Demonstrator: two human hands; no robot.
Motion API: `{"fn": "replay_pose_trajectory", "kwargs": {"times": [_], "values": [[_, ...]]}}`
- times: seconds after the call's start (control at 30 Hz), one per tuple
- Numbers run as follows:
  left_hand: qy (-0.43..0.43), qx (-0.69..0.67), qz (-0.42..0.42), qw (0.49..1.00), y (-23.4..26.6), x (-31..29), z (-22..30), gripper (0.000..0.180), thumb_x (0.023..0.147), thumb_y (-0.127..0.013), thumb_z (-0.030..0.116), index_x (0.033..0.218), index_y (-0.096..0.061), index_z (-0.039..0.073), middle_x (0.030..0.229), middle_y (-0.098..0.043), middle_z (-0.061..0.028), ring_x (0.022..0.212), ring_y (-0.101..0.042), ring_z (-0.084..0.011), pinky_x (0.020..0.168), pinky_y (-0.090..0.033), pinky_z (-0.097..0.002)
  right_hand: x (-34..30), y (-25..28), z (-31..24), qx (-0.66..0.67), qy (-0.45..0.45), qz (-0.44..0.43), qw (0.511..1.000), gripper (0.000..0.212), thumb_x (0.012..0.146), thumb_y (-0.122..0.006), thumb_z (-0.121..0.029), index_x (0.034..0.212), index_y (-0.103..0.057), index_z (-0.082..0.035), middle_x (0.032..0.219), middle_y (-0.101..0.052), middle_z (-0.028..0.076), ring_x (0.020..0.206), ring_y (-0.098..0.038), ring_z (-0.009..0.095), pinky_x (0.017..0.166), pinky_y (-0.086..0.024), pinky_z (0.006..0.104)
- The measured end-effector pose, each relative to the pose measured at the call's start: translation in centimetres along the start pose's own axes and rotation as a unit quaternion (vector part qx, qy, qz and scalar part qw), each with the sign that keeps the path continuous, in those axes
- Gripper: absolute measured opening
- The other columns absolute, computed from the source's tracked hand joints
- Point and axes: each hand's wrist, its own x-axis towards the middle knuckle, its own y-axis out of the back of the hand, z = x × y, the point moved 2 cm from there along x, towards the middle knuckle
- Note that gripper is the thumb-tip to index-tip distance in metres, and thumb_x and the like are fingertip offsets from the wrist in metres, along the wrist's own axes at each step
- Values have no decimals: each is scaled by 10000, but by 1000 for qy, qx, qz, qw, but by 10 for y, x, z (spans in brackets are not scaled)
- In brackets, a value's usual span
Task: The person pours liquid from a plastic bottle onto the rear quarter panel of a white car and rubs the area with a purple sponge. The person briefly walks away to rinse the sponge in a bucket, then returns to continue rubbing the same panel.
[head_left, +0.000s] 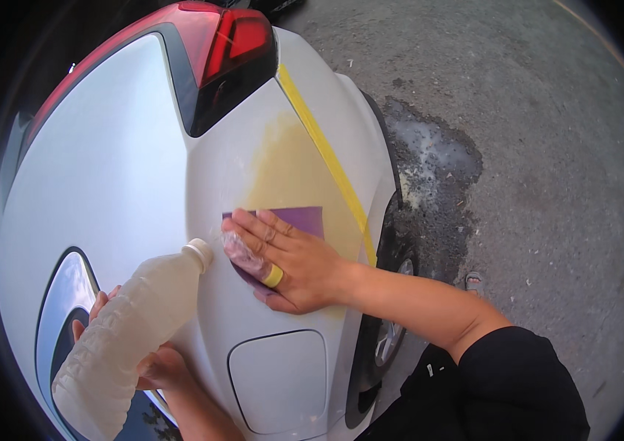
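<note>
My left hand [157, 366] is wrapped round a translucent white plastic bottle [132, 323], tilted with its white cap up and right, beside the car's rear panel. My right hand [293, 268] holds a purple sheet of sandpaper [304, 219] against the white car panel [216, 165], its fingers laid flat over the sheet. One finger of this hand is wrapped in clear plastic film with a yellow band [273, 276] round its base. Above the sheet, a dull yellowish-beige patch [286, 162] spreads over the panel. Yellow masking tape [325, 154] borders that patch on its right.
A red tail light [242, 40] sits at the panel's top. Below my right hand is a closed fuel flap [279, 382]. The rear wheel [392, 331] is partly behind my right arm. A milky wet puddle [433, 151] lies on the grey ground. A sandalled foot [473, 280] shows beside my arm.
</note>
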Motion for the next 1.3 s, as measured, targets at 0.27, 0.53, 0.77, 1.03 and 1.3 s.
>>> {"fn": "replay_pose_trajectory", "kwargs": {"times": [0.27, 0.53, 0.77, 1.03, 1.3], "values": [[-33, 2, -6, 999, -7, 3, -1, 1007, 783, -662, 707, 1454, -307, 44, 1291, -552, -215, 1226, -562, -387, 986, -516, -566, 17, 32, 90, 1, -211, 70, 975, 724, 945, -513, -362, 1515, -245, -5, 1573, -224, 270, 1478, -195, 402, 1215, -152, 470], [-27, -21, 5, 999, -8, 3, 1, 1017, 781, -668, 703, 1453, -307, 29, 1299, -552, -220, 1233, -560, -390, 992, -515, -557, -79, -11, -17, -7, 73, -72, 995, 748, 869, -567, -309, 1514, -299, -40, 1574, -303, 192, 1486, -239, 333, 1216, -187, 452], [-30, 48, -10, 998, -16, 7, 11, 1065, 812, -535, 783, 1493, -197, 38, 1255, -557, -192, 1133, -608, -330, 938, -557, -506, 7, 20, 68, -33, -118, 58, 991, 778, 875, -607, -296, 1535, -252, -89, 1579, -273, 202, 1474, -248, 356, 1209, -190, 461], [-15, -3, -5, 1000, -12, 4, 8, 1018, 808, -610, 728, 1484, -242, 63, 1289, -536, -205, 1179, -578, -363, 956, -542, -528, -101, 0, -7, 41, 69, -124, 989, 803, 848, -615, -290, 1545, -264, -99, 1601, -245, 176, 1491, -231, 314, 1223, -162, 434], [-3, -17, 2, 1000, -18, 5, 5, 1038, 789, -625, 738, 1484, -249, 65, 1251, -556, -197, 1156, -590, -349, 946, -554, -522, -7, 8, 33, -57, -75, 55, 994, 756, 905, -577, -310, 1532, -231, -68, 1577, -242, 239, 1469, -220, 417, 1207, -174, 457]]}}
